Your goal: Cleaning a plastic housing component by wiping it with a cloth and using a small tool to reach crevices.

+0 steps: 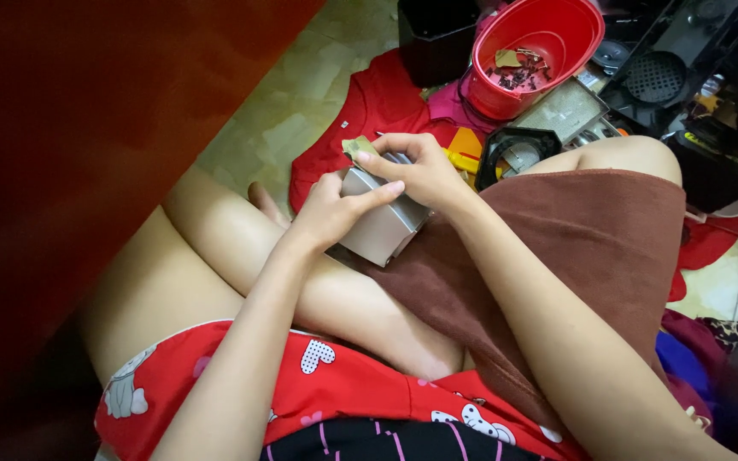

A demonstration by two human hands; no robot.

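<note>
At the far left a dark red surface (87, 128) fills the view; it is too blurred to name. Next comes the person's bare leg, crossed over the tiled floor (301, 102). The left hand (330, 209) is closed around the near side of a small grey metal box (382, 226), thumb laid along its top edge. The box rests on the brown cloth (608, 248) draped over the right thigh, tilted toward the camera. The right hand (416, 166) curls over the box's upper end and pinches a small greenish piece (359, 147) between fingertips at the corner. Judged from this grip, the work goes best if the left hand keeps the box braced against the cloth while the right pulls the piece steadily, without twisting, so it does not tear or slip. Further right on the floor lie a red garment (369, 107), a red plastic bucket (557, 34) holding small dark bits, and black plastic casings (668, 77).
</note>
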